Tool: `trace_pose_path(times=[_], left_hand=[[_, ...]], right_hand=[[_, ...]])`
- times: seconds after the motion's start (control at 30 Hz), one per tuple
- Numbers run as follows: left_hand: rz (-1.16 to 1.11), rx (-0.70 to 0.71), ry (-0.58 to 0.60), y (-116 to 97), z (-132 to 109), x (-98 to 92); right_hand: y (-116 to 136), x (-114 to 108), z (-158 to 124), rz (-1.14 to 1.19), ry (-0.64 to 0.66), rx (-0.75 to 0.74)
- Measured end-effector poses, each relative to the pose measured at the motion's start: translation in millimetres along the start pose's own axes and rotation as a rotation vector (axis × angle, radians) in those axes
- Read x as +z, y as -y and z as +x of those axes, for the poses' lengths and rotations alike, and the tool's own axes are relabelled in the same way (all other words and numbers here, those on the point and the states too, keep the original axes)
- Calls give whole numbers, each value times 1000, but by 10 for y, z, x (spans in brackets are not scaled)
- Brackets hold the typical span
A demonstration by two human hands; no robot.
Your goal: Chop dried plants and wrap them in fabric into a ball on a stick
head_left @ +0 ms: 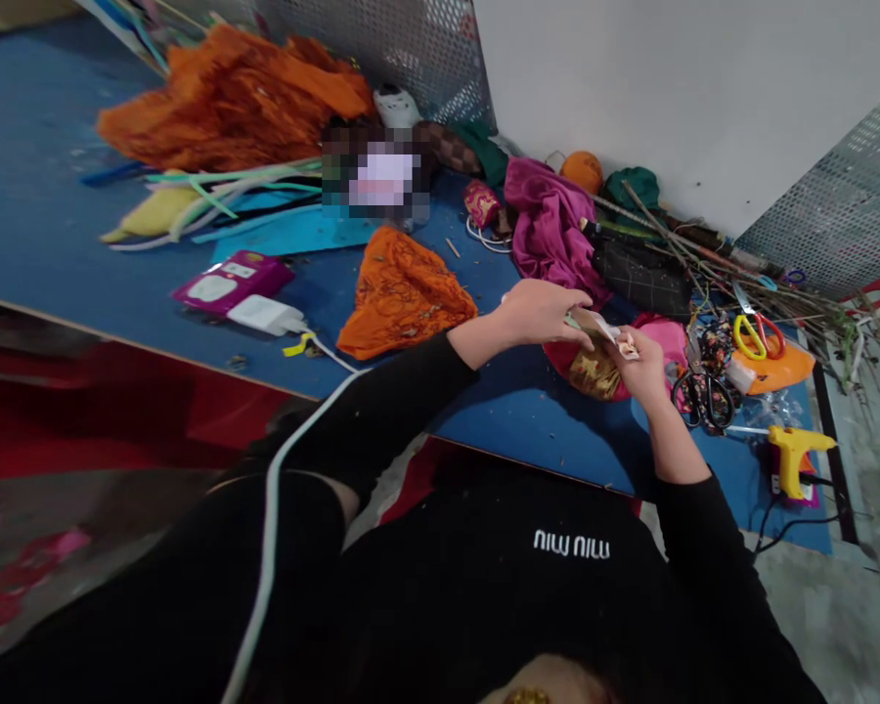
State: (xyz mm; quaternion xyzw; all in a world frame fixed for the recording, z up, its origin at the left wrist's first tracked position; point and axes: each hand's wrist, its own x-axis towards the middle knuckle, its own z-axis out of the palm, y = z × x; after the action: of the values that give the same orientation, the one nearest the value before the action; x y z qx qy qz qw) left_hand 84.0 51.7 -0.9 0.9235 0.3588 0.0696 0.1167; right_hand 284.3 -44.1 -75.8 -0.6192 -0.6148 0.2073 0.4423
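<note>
Both of my hands meet over the blue table (59,196). My left hand (539,311) is closed, pinching one end of a small pale strip (602,325). My right hand (639,364) is closed on the other end of that strip, fingers curled around it. Just under the hands lies a red and gold brocade piece (594,374) on pink fabric (667,337). Black sleeves cover both of my forearms.
An orange cloth (403,291) lies left of my hands, a larger orange heap (235,98) at the back. Magenta fabric (550,225), twigs (704,249), yellow-handled scissors (757,334), black scissors (704,396) and a yellow glue gun (796,455) sit right. A white charger (268,315) trails a cable.
</note>
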Motion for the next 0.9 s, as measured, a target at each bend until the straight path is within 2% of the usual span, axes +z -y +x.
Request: trace_pose_path(times=[0.07,0.13,0.23,0.3,0.43,0.53,0.6,0.73,0.83,0.9], left_hand=[[-87,14,-22,68,50,15],[-178,46,-95,118,82,56],[-215,161,-193,145,95,127],[-195,160,-193,132,78,159],[-93,55,-147,89,32,194],[-8,83,-119,79,37,232],[-10,121,-161,66,48,270],[-141,156,-276,-48,50,353],[-294,184,-285,-190,48,379],[-338,224,-265,-262,49,359]], right_hand=[[9,-10,-3,-30,8,-28],[29,-19,-8,-56,14,-72],[67,-25,-14,-76,13,-141],[88,-27,-18,-83,12,-157],[101,-33,-37,-118,42,-117],[89,-31,-53,-116,60,-105],[74,-18,-56,-88,47,-111],[53,38,-44,-52,43,-76],[57,85,-38,-101,66,-32],[61,105,-37,-120,35,-9]])
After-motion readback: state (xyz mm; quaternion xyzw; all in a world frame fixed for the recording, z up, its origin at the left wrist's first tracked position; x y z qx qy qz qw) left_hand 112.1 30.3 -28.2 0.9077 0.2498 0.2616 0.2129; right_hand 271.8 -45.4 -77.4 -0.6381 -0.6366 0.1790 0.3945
